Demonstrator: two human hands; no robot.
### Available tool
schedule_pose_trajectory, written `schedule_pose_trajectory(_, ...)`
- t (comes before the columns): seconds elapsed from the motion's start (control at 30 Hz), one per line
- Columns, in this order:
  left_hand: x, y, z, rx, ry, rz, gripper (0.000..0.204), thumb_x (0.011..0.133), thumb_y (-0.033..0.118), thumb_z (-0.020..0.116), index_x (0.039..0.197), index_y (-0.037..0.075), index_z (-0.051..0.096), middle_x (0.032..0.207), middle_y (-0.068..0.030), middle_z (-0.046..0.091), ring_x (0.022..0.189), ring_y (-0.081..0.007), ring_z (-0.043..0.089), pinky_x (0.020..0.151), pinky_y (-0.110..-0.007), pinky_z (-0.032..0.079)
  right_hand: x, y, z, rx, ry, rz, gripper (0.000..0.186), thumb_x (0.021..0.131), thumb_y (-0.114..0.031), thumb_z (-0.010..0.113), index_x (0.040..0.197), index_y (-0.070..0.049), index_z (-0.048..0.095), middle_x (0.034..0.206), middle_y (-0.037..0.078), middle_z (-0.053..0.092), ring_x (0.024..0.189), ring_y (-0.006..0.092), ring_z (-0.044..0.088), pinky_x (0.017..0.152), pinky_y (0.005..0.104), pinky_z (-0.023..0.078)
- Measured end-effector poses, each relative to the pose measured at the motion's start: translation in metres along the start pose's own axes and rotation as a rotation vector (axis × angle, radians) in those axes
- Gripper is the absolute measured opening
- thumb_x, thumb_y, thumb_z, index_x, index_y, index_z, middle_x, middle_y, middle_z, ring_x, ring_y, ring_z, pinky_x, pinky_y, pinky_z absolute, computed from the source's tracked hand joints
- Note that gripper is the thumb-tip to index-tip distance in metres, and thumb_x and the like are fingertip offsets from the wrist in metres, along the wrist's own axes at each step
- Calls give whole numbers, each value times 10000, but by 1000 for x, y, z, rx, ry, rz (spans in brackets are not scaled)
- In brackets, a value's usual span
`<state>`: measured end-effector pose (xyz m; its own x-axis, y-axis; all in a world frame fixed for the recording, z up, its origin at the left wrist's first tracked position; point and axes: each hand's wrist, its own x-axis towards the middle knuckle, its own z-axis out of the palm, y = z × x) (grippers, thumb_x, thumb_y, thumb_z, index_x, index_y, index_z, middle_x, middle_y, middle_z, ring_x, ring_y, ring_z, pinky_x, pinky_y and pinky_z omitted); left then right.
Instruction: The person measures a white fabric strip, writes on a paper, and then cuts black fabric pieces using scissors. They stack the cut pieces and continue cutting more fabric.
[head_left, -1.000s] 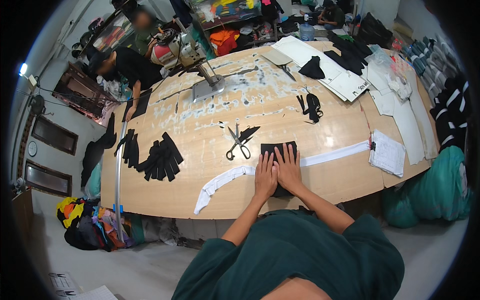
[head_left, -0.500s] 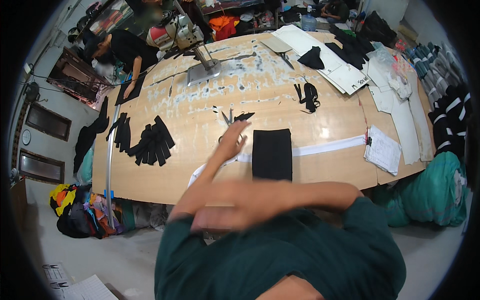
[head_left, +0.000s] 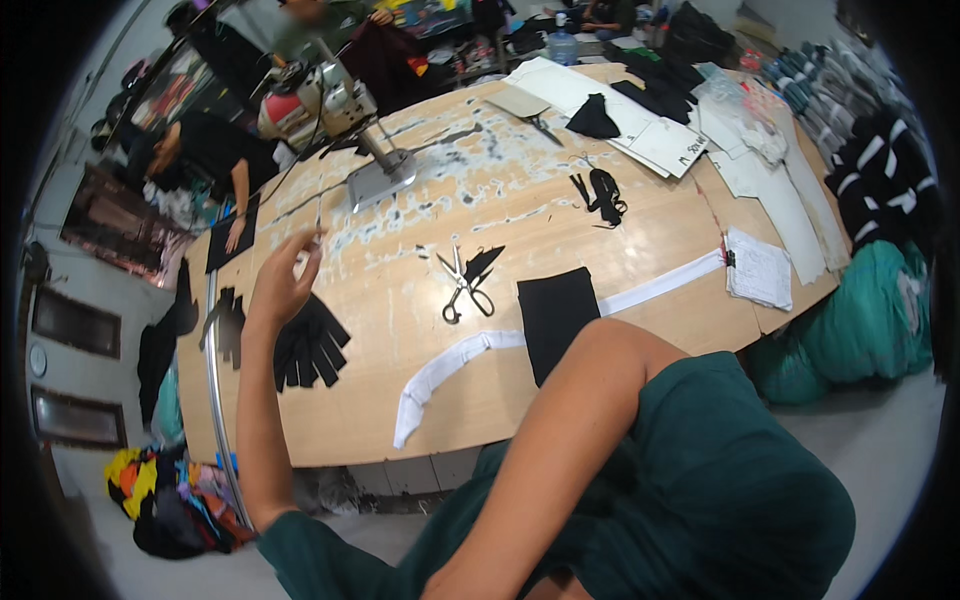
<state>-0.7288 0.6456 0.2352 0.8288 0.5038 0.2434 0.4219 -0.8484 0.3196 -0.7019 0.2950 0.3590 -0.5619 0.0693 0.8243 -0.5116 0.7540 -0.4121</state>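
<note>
My left hand (head_left: pixel 283 283) is raised over the table's left side, fingers loosely curved, a gap between thumb and fingers, nothing visible in it. Beside and partly behind it is a fan of black fabric strips (head_left: pixel 312 350); more black strips (head_left: pixel 230 325) lie left of my forearm. Black-handled scissors (head_left: pixel 463 288) rest mid-table with blades parted, next to a black scrap (head_left: pixel 486 262). A black rectangular cloth (head_left: pixel 556 315) lies across a long white band (head_left: pixel 660 286). My right forearm (head_left: pixel 540 450) bends back toward me, partly covering the cloth's near corner; its hand is outside the picture.
A cutting machine (head_left: pixel 345 95) on a flat base stands at the far left. A co-worker's hand (head_left: pixel 236 233) rests on dark cloth there. White pattern sheets (head_left: pixel 640 130), small black-handled scissors (head_left: pixel 613 210) and a clipped paper stack (head_left: pixel 758 270) lie to the right.
My left hand has swung left, from over the scissors to beside the fanned strips. My right hand, earlier blurred near my left elbow, has left the picture. The view has shifted and tilted.
</note>
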Motion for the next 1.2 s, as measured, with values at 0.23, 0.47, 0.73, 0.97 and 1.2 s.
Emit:
schedule_pose_trajectory(0.23,-26,-209,84,-133,-171,-260,230,1019,119,677,1224,51,756,1026,-170,768,888,-286,744,827,-398,592,-138,101,-80,542,284,467,255,1080,-159,585,1240,23,665,1252,195,707,1203,366,673,1028,447,531)
schedule_pose_trajectory(0.47,86,-363,127,-208,75,-245,320,1082,185,634,1360,38,696,1225,-191,744,1036,-295,736,910,-402,579,-537,213,-288,-1499,1015,1785,329,866,9,596,1161,-5,740,1027,248,750,1030,482,706,932,538,564)
schedule_pose_trajectory(0.73,253,-483,202,-795,495,-494,553,1161,422,508,1613,105,471,1493,-123,627,1272,-260,659,1074,-400,506,-711,226,-254,-1922,1030,2212,540,1101,-326,544,1610,-148,510,1691,255,400,1580,473,330,1277,645,252)
schedule_pose_trajectory(0.97,328,-589,231,-348,462,52,536,1080,188,547,1608,102,517,1328,-207,727,1208,-344,686,1157,-514,458,-691,229,-264,-1948,1030,2215,533,1108,-317,527,1616,-159,493,1679,259,419,1577,457,347,1287,637,239)
schedule_pose_trajectory(1.2,345,-564,207,-625,269,-261,434,1049,64,586,1477,5,626,1311,-91,724,1099,-168,700,924,-331,546,-686,231,-269,-1905,986,2299,546,1119,-322,505,1638,-156,466,1701,254,388,1593,444,321,1298,629,213)
